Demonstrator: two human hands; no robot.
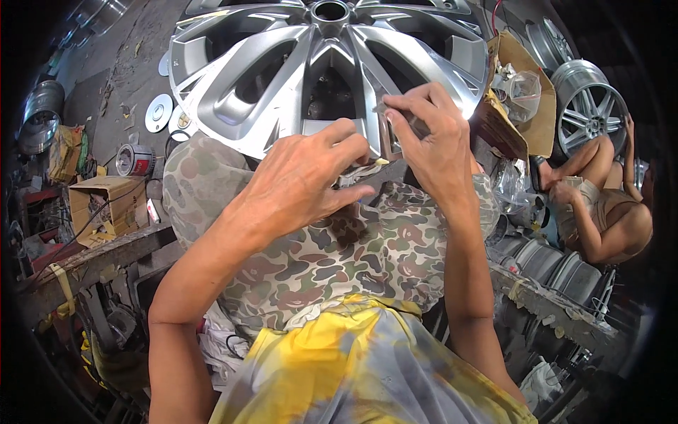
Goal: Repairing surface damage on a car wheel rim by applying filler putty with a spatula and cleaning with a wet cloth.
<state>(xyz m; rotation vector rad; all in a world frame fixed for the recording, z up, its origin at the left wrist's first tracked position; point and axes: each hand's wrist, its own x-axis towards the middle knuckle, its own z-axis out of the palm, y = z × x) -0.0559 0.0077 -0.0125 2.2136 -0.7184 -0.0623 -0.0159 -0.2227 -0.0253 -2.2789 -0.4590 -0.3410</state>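
A silver alloy wheel rim (236,95) with split spokes lies in front of me, its near edge over my camouflage-clad lap (339,247). My left hand (311,166) is at that edge, fingers bent and thumb stretched apart, nothing visibly held. My right hand (431,141) pinches a thin greyish piece (381,106) against the right-hand spoke, its fingertips partly covering it. A small pale yellow scrap (381,161) lies beside my left fingertips at the rim's lower edge.
At right, a bare-armed co-worker (607,219) sits by another rim (590,106); nearby are a cardboard box with bags (533,127) and stacked rims (547,272). At left are an open carton (106,212), a can (134,159), round caps (159,113) and a metal bench beam (106,251).
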